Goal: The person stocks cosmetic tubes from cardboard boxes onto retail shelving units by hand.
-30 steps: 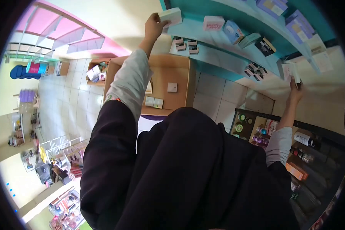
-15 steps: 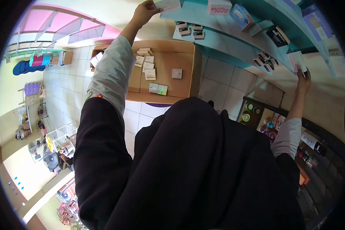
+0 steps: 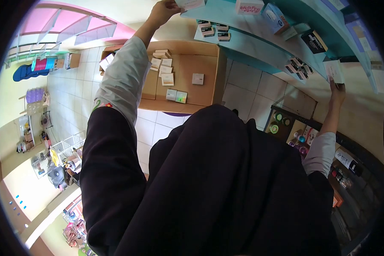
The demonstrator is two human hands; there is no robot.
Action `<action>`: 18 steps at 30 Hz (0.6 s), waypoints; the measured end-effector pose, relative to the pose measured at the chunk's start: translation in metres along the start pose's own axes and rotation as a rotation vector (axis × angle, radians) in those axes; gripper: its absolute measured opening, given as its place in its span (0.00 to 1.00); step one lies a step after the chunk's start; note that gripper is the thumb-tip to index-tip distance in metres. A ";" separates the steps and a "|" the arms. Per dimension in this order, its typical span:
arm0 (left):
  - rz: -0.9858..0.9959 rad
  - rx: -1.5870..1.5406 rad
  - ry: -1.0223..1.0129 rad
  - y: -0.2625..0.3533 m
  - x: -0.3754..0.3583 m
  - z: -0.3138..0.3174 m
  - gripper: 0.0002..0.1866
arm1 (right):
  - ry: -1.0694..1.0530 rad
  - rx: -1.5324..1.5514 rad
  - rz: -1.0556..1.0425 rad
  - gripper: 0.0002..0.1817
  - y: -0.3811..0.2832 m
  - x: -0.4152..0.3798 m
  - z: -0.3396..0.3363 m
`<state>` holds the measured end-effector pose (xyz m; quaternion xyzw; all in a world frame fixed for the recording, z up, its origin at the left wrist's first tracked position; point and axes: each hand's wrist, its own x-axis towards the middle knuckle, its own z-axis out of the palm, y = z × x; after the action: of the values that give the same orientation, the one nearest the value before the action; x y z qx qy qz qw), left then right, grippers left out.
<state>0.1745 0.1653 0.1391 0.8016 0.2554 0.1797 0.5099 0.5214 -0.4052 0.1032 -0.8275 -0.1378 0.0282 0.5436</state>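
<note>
At the left end of the teal shelf [image 3: 226,19], my left hand [image 3: 163,13] pinches the edge of a flat white box [image 3: 192,4], partly cut off by the frame. My right hand [image 3: 337,91] is at the shelf's right end, fingers closed at the lower edge of another white box [image 3: 334,71], which stands there. Between the hands are a white box with pink print [image 3: 249,6], a blue box [image 3: 275,18] and a black box [image 3: 314,41]. Small black-and-pink boxes [image 3: 207,31] sit on the lower shelf.
A large open carton [image 3: 221,72] on the tiled floor holds several small boxes [image 3: 168,79]. To the right is a dark display case [image 3: 281,109] with jars. A fan [image 3: 56,176] and a white wire rack [image 3: 68,147] are at the left.
The view has shifted slightly, with the shelf moving right in it. The box at my right hand stands more upright. Both hands stay at their boxes.
</note>
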 end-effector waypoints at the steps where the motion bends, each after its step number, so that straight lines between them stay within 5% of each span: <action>1: 0.002 -0.003 -0.004 0.000 0.000 0.002 0.19 | -0.006 0.038 -0.028 0.26 0.005 0.001 0.001; 6: 0.037 0.045 0.018 -0.006 -0.002 0.010 0.20 | 0.012 0.086 -0.063 0.26 0.007 0.000 0.006; 14: 0.119 0.305 0.075 -0.025 -0.002 0.014 0.17 | 0.112 -0.502 -0.083 0.26 0.002 -0.005 0.006; 18: 0.104 0.186 0.159 -0.018 -0.007 0.026 0.18 | 0.259 -0.275 -0.166 0.24 0.024 0.001 0.010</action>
<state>0.1791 0.1488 0.1119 0.8406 0.2689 0.2445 0.4017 0.5255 -0.4049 0.0779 -0.8764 -0.1368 -0.1425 0.4391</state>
